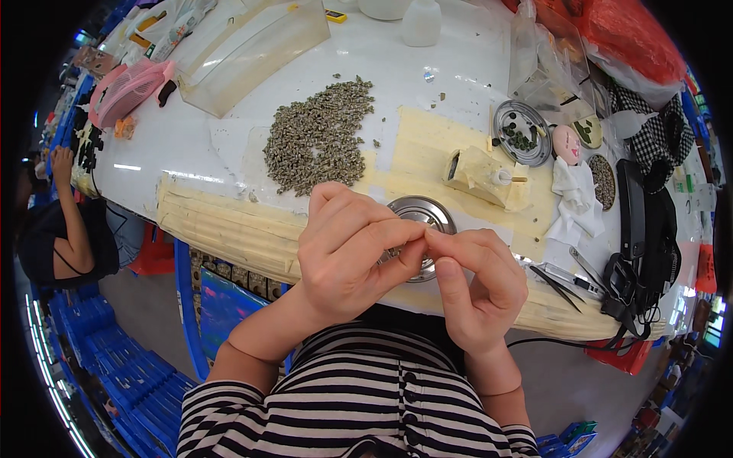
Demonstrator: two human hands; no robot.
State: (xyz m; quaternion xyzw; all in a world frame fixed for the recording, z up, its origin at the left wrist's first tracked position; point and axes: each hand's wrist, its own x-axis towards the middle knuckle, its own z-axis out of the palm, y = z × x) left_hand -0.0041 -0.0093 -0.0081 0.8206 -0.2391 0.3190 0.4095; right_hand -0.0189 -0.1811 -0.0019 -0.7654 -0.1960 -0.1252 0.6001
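My left hand [347, 248] and my right hand [481, 286] meet at the fingertips, thumb and forefinger pinched on each side. Whatever lies between the tips is too small to make out. Just below them a round shiny metal dish [420, 203] sits at the table's near edge, partly covered by my fingers. A heap of small metallic parts [321, 137] spreads over the table beyond my left hand. To the right of the dish stands a small block wrapped in yellowish tape [481, 177], with a short pale peg on it.
Farther right are a metal dish of dark bits [544, 136], crumpled tissue [576, 202], tweezers [557, 286] and a black strap bundle [645, 237]. A clear plastic guard [259, 57] and pink fan [130, 91] stand at the left. Another person's arm [69, 191] rests at the far left.
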